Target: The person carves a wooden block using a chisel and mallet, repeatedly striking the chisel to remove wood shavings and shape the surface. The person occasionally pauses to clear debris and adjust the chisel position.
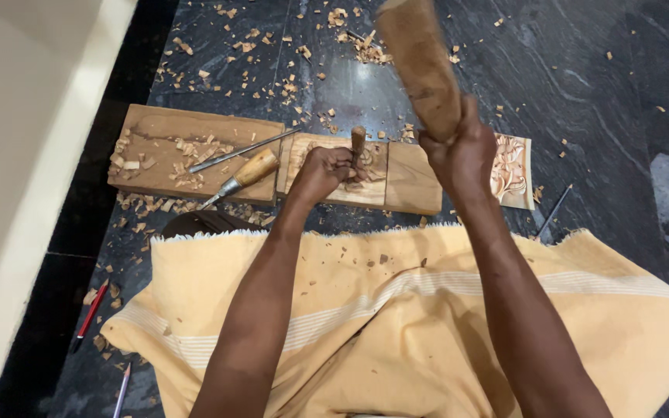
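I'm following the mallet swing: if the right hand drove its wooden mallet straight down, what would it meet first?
Probably the chisel handle held upright by the left hand; depth is unclear.

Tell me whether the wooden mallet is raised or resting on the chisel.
Raised: the right hand holds the wooden mallet clear above the chisel gripped in the left hand.

A single head-worn camera looks steeply down, close over the lap, at the dark stone floor (613, 93).
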